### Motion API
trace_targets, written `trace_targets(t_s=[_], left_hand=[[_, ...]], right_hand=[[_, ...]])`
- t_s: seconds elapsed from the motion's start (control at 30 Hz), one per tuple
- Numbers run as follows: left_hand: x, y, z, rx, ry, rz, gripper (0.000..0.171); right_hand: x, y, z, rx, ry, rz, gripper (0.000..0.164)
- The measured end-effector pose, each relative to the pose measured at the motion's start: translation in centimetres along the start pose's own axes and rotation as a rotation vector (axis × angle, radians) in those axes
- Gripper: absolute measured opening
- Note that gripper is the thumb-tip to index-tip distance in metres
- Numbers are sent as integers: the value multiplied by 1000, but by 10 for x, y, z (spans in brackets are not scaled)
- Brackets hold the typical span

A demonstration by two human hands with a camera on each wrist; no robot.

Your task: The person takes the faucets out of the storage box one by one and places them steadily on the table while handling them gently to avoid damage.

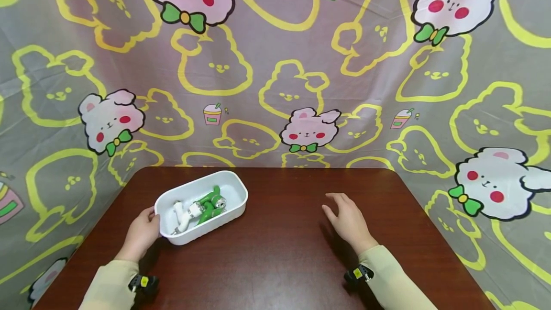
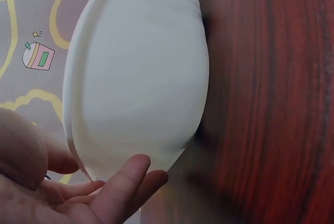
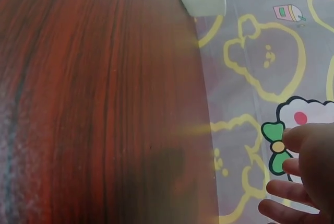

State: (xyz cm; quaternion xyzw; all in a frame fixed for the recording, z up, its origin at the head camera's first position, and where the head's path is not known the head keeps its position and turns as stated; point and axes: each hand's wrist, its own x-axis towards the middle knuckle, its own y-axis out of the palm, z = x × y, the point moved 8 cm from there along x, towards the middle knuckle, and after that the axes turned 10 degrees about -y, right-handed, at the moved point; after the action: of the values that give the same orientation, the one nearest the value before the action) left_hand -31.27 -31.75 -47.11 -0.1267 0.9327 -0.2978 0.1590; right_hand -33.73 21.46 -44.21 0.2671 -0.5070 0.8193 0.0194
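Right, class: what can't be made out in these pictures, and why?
Head view: the exact number of glossy green tubular pieces and white tubular pieces, since they overlap; details of their silvery ends, too small.
Left wrist view: the contents of the oblong white plastic-looking tray, hidden by its outer wall; its far end, cut off by the top edge.
Right wrist view: most of the tray, cut off by the top edge; part of the bare right hand, by the right edge.
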Motion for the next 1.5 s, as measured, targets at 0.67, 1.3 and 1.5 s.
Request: trace_targets(t_s=[0.67,1.3,1.5], left_hand=[[4,15,-15,-63,38,11,51],[9,33,-24,-174,40,17,48],[8,41,-29,-206,31,27,48]], right_hand=[[19,2,8,54,-70,-5,38],[34,19,22,129,-61,39,41],[37,24,27,176,-50,48,41]])
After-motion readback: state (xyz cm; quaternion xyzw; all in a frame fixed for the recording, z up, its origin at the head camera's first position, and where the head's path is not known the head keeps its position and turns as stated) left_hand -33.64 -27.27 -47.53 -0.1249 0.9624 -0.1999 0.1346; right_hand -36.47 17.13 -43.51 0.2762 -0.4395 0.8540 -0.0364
